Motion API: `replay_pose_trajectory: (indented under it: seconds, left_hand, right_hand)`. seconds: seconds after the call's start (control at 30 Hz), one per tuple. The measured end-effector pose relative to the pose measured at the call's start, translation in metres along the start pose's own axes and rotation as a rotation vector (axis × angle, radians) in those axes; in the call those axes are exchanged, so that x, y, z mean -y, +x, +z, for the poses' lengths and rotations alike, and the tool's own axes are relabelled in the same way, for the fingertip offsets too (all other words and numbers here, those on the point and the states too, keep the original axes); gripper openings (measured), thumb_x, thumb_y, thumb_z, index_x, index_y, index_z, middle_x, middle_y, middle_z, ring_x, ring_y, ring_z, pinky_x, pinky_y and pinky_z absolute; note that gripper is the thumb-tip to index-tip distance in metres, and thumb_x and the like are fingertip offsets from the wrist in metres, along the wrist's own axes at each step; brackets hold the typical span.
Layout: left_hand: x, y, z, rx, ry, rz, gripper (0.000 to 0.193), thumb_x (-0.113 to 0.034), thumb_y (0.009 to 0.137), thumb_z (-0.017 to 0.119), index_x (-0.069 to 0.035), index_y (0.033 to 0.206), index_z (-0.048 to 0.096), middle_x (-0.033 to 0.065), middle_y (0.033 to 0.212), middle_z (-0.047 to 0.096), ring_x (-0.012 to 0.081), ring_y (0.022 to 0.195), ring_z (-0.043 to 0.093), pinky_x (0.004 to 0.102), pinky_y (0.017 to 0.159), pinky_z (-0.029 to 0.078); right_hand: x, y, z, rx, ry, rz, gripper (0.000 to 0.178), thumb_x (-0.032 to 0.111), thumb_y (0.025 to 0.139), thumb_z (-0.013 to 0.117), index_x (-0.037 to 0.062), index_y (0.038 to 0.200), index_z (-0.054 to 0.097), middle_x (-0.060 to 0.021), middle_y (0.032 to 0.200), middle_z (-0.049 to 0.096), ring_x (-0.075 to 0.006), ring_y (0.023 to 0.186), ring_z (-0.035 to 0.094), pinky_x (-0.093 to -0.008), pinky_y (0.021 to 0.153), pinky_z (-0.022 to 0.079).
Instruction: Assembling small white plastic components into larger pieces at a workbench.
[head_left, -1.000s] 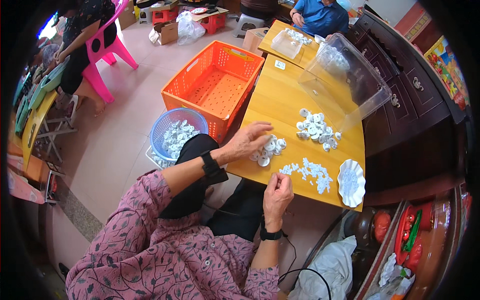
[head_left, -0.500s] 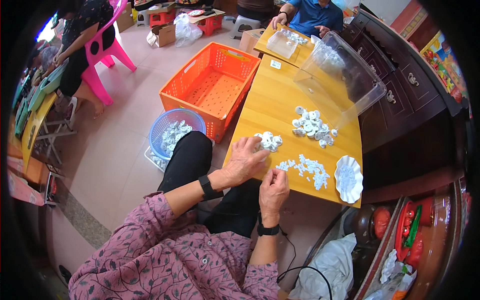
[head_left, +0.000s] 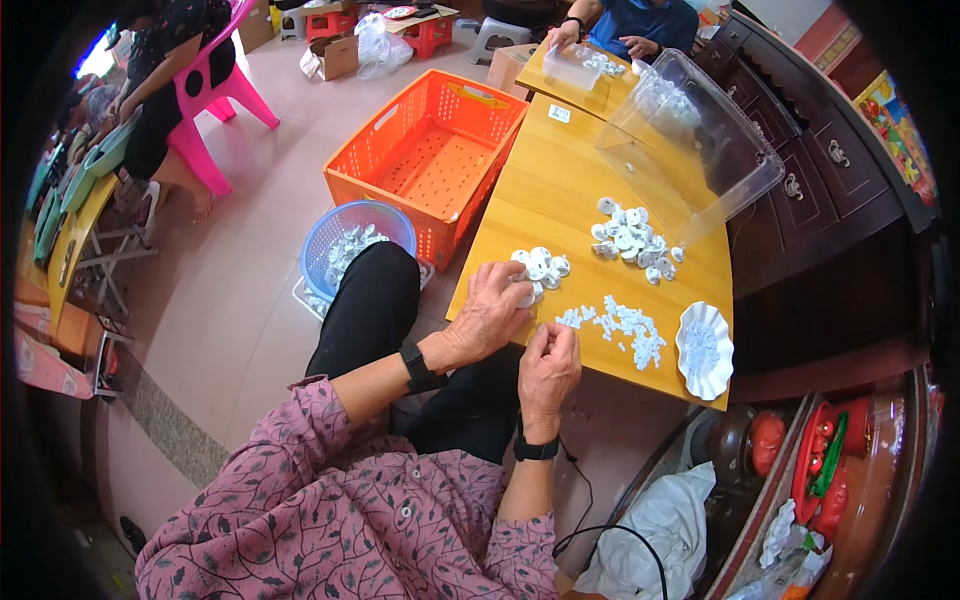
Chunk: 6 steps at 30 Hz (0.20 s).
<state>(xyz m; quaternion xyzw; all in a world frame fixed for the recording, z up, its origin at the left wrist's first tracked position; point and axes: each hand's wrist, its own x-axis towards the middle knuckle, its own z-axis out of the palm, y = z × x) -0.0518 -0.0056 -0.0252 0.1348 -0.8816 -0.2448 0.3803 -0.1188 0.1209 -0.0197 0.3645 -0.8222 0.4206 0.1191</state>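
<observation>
At the near left edge of the yellow table, my left hand bends over a small heap of white round plastic parts. One white round part shows at its fingertips, between the index finger and the thumb. My right hand is closed in a pinch just off the table's near edge; what it pinches, if anything, is too small to make out. Tiny pale-blue pieces lie scattered right of my hands. A larger heap of white round parts sits farther back.
A white fluted dish of tiny pieces stands at the table's right corner. Behind lies a clear plastic bin. Left of the table are an orange crate and a blue basket of white parts. A person in blue sits opposite.
My left fingers have curled in more around a white part at the heap's near edge. My right hand stays pinched, slightly higher. The whole view has shifted a little.
</observation>
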Motion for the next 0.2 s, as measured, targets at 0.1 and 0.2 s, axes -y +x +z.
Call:
replay_pose_trajectory:
  seconds: [0.1, 0.2]
  left_hand:
    - [0.0019, -0.0004, 0.0024, 0.004, 0.009, -0.003, 0.039, -0.009, 0.079, 0.075, -0.007, 0.115, 0.060, 0.0192, 0.127, 0.051, 0.0383, 0.114, 0.048, 0.0486, 0.095, 0.040]
    - [0.0065, -0.0037, 0.0043, -0.017, 0.024, 0.024, 0.038, -0.010, 0.080, 0.075, -0.009, 0.116, 0.061, 0.0188, 0.129, 0.050, 0.0378, 0.118, 0.047, 0.0495, 0.097, 0.039]
  right_hand:
    - [0.0001, -0.0005, -0.0007, 0.010, -0.006, 0.010, 0.008, 0.007, 0.091, 0.063, 0.0030, 0.094, 0.057, -0.0151, 0.086, 0.061, -0.0363, 0.077, 0.063, -0.0442, 0.065, 0.052]
    - [0.0005, -0.0021, 0.0003, 0.001, -0.016, 0.002, 0.009, 0.008, 0.091, 0.064, 0.0038, 0.096, 0.057, -0.0156, 0.088, 0.062, -0.0363, 0.078, 0.064, -0.0445, 0.067, 0.053]
